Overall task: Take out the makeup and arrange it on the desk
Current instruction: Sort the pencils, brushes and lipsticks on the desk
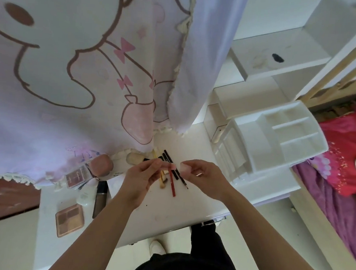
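Pinched a red pencil (172, 187) in the left grip (140, 182), just above the white counter (177, 215) | held a small pale cap (184, 168) in the right grip (205, 179), close beside | had black pencils (169, 156), an eyeshadow palette (70, 220) and a concealer tube (100, 199) lying on the counter | had the white organizer (273, 141) standing at right.

Single view, head-worn, wide-angle. Looks steeply down from above the bench (167, 214), close in: left hand (140, 180) and right hand (203, 176) sit mid-frame, forearms running in from the near edge. Own shoe (157, 247) shows below. Curtain (71, 74) fills far left; bed (344, 157) at right. Edges bowed by the lens.
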`<state>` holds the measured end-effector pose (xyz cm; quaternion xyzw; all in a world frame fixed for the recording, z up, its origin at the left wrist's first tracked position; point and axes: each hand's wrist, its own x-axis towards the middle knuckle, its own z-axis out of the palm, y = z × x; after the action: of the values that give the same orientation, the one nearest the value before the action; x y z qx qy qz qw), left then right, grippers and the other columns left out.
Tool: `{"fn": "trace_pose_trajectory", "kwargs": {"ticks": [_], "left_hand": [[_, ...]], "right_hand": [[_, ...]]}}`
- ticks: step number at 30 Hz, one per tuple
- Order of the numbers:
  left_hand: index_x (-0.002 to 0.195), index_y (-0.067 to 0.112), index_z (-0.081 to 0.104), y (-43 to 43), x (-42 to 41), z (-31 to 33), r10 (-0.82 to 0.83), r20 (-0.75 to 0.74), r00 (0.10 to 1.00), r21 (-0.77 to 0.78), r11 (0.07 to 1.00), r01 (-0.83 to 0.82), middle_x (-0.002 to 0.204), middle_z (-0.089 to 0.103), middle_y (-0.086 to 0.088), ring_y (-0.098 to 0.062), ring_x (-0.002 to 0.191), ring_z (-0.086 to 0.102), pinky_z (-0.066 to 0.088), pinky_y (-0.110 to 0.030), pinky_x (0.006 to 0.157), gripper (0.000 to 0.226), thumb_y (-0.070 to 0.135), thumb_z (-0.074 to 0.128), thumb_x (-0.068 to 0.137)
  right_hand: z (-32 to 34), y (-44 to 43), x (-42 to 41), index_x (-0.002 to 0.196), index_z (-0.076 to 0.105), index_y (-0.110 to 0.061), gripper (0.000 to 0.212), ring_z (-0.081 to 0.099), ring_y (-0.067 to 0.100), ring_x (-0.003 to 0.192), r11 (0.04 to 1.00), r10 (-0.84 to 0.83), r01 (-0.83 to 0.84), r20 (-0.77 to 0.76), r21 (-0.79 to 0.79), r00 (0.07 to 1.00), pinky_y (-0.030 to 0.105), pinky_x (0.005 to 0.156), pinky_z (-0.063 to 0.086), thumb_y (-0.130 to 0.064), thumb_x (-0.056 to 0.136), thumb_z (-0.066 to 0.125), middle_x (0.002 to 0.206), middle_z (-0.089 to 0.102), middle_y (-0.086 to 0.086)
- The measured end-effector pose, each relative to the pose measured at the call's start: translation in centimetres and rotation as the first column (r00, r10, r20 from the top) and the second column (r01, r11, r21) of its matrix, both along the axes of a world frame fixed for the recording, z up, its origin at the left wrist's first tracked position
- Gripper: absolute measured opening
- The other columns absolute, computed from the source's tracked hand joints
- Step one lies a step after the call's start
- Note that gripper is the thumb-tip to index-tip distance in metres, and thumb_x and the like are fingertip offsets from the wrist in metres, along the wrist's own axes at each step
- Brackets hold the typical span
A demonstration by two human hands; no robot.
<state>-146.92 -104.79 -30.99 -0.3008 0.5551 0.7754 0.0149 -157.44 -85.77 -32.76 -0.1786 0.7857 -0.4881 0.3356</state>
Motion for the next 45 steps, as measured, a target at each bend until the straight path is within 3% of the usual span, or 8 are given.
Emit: {"fn": "trace_pose_trajectory", "kwargs": {"ticks": [4,21,25,29,33,39,42,45], "left_hand": [[0.103,0.004,0.075,0.3,-0.1,0.8,-0.061,-0.027,0.998,-0.012,0.998,0.060,0.106,0.075,-0.011,-0.012,0.100,0.067,0.047,-0.026,0.088,0.026,0.022,0.057,0.098],[0.108,0.002,0.073,-1.2,0.7,1.3,-0.042,-0.047,0.998,0.001,0.999,0.042,0.113,0.071,-0.020,-0.022,0.101,0.061,0.050,-0.027,0.087,0.032,0.026,0.062,0.091],[0.107,0.001,0.073,-1.4,0.6,1.5,-0.072,-0.052,0.996,-0.053,0.996,0.070,0.107,0.074,-0.015,-0.019,0.102,0.067,0.049,-0.030,0.088,0.034,0.028,0.064,0.089],[0.102,0.005,0.076,-1.5,0.6,1.9,-0.086,-0.068,0.994,-0.053,0.995,0.082,0.106,0.075,-0.014,-0.020,0.102,0.067,0.049,-0.031,0.090,0.029,0.028,0.064,0.089],[0.099,0.008,0.077,-1.3,0.6,2.2,-0.096,-0.071,0.993,-0.071,0.993,0.091,0.104,0.075,-0.013,-0.020,0.100,0.067,0.050,-0.031,0.090,0.027,0.029,0.065,0.087],[0.087,0.019,0.080,-1.0,0.6,2.8,-0.079,-0.066,0.995,-0.046,0.996,0.076,0.101,0.076,-0.012,-0.018,0.098,0.069,0.050,-0.031,0.090,0.017,0.027,0.065,0.084],[0.087,0.019,0.080,-1.0,0.6,2.8,-0.086,-0.070,0.994,-0.041,0.996,0.083,0.102,0.076,-0.013,-0.018,0.099,0.069,0.050,-0.031,0.091,0.018,0.027,0.064,0.085],[0.092,0.012,0.079,-0.9,0.6,2.5,-0.079,-0.065,0.995,-0.039,0.996,0.077,0.103,0.075,-0.014,-0.016,0.098,0.069,0.049,-0.030,0.089,0.021,0.027,0.064,0.087]], "right_hand": [[0.8,0.5,0.4,0.114,0.071,-0.037,0.029,0.066,0.003,0.091,0.998,0.051,-0.046,-0.119,0.046,0.992,0.017,0.083,0.051,-0.047,0.087,0.072,0.105,0.070,-0.015],[2.6,-1.3,1.0,0.116,0.072,-0.027,0.024,0.064,0.004,0.081,0.993,0.085,-0.086,-0.016,-0.084,0.996,0.027,0.079,0.055,-0.038,0.095,0.067,0.087,0.073,-0.017],[2.7,-1.6,1.2,0.112,0.071,-0.033,0.020,0.065,0.002,0.081,0.993,0.083,-0.089,-0.075,-0.076,0.994,0.035,0.079,0.057,-0.037,0.092,0.070,0.101,0.071,-0.013],[2.4,-1.8,1.1,0.113,0.073,-0.032,0.023,0.068,0.023,0.085,0.994,0.077,-0.078,-0.011,-0.077,0.997,0.044,0.082,0.057,-0.042,0.092,0.069,0.092,0.074,-0.004],[2.2,-1.7,1.2,0.112,0.072,-0.031,0.024,0.064,0.003,0.075,0.996,0.063,-0.068,-0.072,-0.066,0.995,0.030,0.075,0.056,-0.038,0.089,0.073,0.097,0.070,-0.010],[2.2,-1.8,1.5,0.112,0.073,-0.026,0.022,0.061,-0.002,0.067,0.996,0.053,-0.056,-0.043,-0.066,0.998,0.015,0.069,0.047,-0.034,0.091,0.073,0.075,0.067,-0.026],[2.1,-1.9,1.7,0.110,0.074,-0.029,0.023,0.067,0.011,0.078,0.994,0.023,-0.027,-0.040,-0.104,0.999,0.026,0.077,0.055,-0.037,0.089,0.074,0.088,0.072,-0.012],[1.9,-2.0,2.0,0.109,0.074,-0.030,0.021,0.065,0.008,0.083,0.995,-0.005,-0.005,-0.101,-0.102,0.995,0.020,0.078,0.052,-0.032,0.088,0.075,0.092,0.067,-0.009]]}}
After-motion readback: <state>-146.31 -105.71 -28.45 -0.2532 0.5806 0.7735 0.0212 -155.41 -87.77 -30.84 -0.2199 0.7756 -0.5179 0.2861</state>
